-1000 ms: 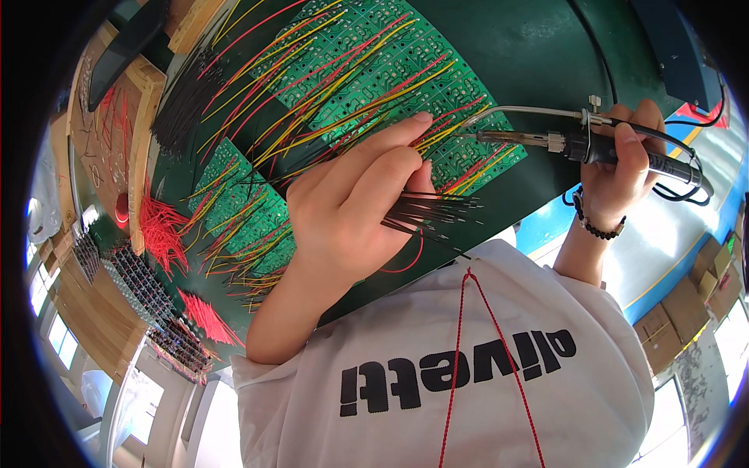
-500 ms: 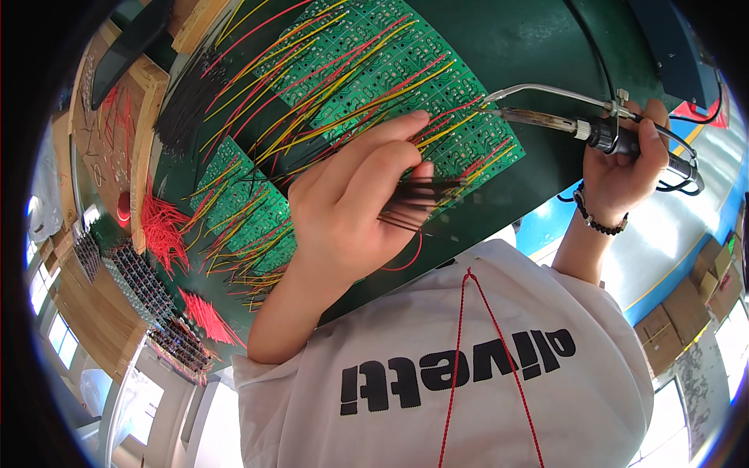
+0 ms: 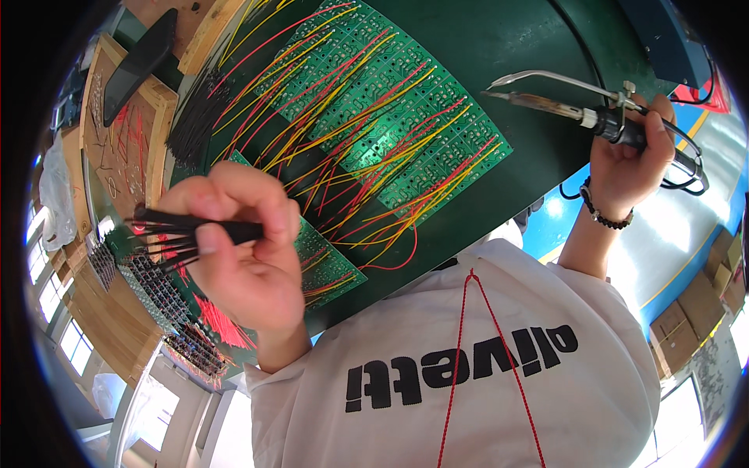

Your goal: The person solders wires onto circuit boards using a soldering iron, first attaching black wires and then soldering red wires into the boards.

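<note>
Fingers of the left hand (image 3: 242, 249) pinch a bundle of thin black wires (image 3: 183, 232), closed tight round it, held just above the near edge of the dark green work table (image 3: 499, 62); the right hand (image 3: 628, 160) is wrapped round the black handle of a soldering iron (image 3: 593, 117), its metal tip pointing left over the table, apart from the boards; green circuit boards with red and yellow wires (image 3: 374, 117) lie spread across the table between the hands; a loose heap of black wires (image 3: 195, 117) lies beside them, next to a wooden tray (image 3: 125, 148).
</note>
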Tool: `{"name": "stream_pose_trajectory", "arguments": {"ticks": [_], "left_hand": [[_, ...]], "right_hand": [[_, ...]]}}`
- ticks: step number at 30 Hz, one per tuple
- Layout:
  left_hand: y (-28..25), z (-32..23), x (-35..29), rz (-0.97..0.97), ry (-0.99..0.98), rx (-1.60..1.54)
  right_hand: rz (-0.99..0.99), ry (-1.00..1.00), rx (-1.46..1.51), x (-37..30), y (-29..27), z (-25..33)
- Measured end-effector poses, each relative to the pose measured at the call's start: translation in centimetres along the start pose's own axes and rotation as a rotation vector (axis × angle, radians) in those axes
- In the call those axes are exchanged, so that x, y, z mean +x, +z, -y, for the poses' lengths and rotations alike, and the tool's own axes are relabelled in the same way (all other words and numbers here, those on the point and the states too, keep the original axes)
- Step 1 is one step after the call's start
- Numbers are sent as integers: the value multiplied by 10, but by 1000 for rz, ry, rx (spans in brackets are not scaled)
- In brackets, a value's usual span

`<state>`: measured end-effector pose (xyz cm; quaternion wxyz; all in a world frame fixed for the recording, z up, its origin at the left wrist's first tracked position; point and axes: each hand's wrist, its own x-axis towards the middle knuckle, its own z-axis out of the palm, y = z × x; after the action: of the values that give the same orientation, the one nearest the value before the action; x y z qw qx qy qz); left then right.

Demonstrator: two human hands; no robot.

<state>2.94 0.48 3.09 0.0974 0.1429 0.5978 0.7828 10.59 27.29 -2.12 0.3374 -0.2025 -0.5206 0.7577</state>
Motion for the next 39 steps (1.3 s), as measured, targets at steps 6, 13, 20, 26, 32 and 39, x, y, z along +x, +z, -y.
{"name": "stream_pose_trajectory", "arguments": {"ticks": [6,13,20,26,32,39], "left_hand": [[29,16,-5,107,-117,217],[31,40,0,325,85,653],[34,52,3,299,251,901],[38,66,8,229,483,989],[33,74,4,198,557,1078],[38,66,3,226,497,1102]], "right_hand": [[-96,-28,-80,4,1,-2],[53,-59,-25,1,-2,-5],[30,-59,-72,-1,1,-12],[144,-130,-86,1,-12,-12],[-176,-206,-211,-3,-3,-21],[-34,-116,-70,-6,-5,-14]]}}
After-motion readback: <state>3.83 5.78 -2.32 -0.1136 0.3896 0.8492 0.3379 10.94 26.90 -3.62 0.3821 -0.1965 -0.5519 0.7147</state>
